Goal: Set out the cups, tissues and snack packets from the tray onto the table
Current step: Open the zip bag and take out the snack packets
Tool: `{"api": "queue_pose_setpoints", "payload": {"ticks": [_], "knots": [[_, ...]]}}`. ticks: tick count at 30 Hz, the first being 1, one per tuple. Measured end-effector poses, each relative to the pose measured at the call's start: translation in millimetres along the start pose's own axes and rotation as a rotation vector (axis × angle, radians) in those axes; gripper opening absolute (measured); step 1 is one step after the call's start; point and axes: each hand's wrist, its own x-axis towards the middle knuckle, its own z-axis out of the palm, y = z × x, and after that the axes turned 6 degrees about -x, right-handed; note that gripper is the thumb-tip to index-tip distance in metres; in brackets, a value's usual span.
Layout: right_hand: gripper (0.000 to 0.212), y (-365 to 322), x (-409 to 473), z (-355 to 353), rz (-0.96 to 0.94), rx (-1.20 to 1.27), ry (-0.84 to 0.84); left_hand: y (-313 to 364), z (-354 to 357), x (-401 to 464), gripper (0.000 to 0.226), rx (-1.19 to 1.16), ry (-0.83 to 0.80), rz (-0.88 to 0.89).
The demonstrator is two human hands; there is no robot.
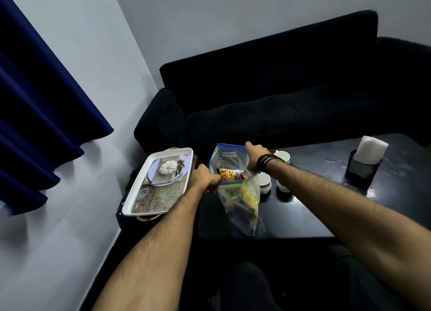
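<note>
A dark sofa (pixel 268 96) backs the scene, and in front of it the black counter (pixel 349 194) carries most of what has been set out. The white tray (pixel 130 205) lies off the counter's left end, bare except for its printed picture. Between tray and cups stands a clear zip bag (pixel 242 194), held upright and spread at the mouth, probably so the snack packets (pixel 231 174) inside can be reached. The left hand (pixel 205 178) is closed on the bag's near rim; the right hand (pixel 255 156) pinches the far rim. A dark holder with tissues (pixel 370 150) stands well apart at the right. Three white cups (pixel 282 157) cluster just beside the bag.
</note>
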Motion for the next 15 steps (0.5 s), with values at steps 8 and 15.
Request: {"api": "queue_pose_setpoints", "payload": {"ticks": [8,15], "knots": [[0.049,1,-12,0,-0.206,-0.202,0.442,5,-2,-1,0.027,-0.244,0.14,0.111],[0.029,-27,-4,19,-0.289,-0.31,-0.05,6,8,1,0.035,-0.377,0.035,0.205]]}}
